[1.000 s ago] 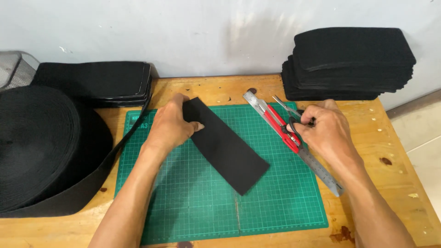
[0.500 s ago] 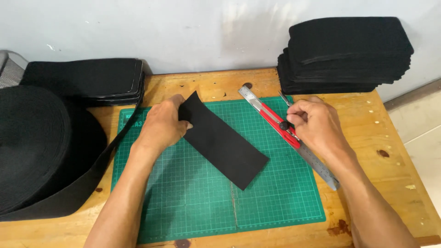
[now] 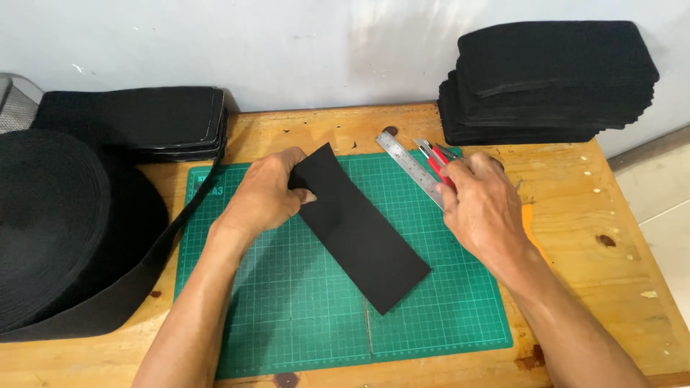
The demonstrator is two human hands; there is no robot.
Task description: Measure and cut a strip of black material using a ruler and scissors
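Black rectangular fabric strip (image 3: 363, 230): lies diagonally on our green gridded cutting mat (image 3: 302, 309), its upper end pinched by our left hand (image 3: 269, 194). Our right hand (image 3: 481, 205) closes over a red utility knife (image 3: 436, 159) beside a steel ruler (image 3: 410, 167).

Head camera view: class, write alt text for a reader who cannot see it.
A person's left hand pins a black fabric strip on a green cutting mat, while the right hand grips a red utility knife beside a steel ruler. A black webbing roll lies left; cut pieces are stacked behind.
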